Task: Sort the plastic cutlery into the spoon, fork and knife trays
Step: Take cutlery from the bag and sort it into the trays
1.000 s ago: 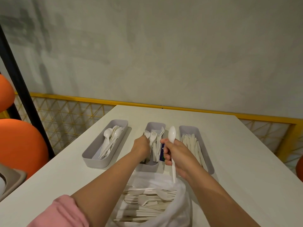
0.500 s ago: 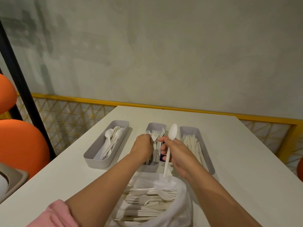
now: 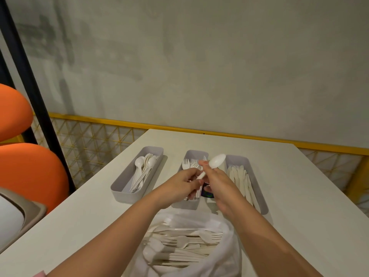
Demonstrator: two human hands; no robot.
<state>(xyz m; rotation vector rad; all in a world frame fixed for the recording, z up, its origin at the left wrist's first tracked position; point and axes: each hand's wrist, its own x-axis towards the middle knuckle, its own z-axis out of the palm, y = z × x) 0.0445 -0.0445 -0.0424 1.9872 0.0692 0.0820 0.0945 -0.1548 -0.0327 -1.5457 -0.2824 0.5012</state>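
Trays [image 3: 127,195] part-filled, bag [image 3: 229,256] mostly full; right hand [image 3: 219,182] pinches a spoon [image 3: 216,161], left hand [image 3: 181,182] at its handle, grip unclear.

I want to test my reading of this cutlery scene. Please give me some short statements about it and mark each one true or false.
1. The right hand has a spoon in its grip. True.
2. The left tray holds knives. False: it holds spoons.
3. The middle tray holds forks.
True.
4. The bag is empty. False: cutlery fills it.
5. The spoon lies in a tray. False: it is held up in the air, above the trays.
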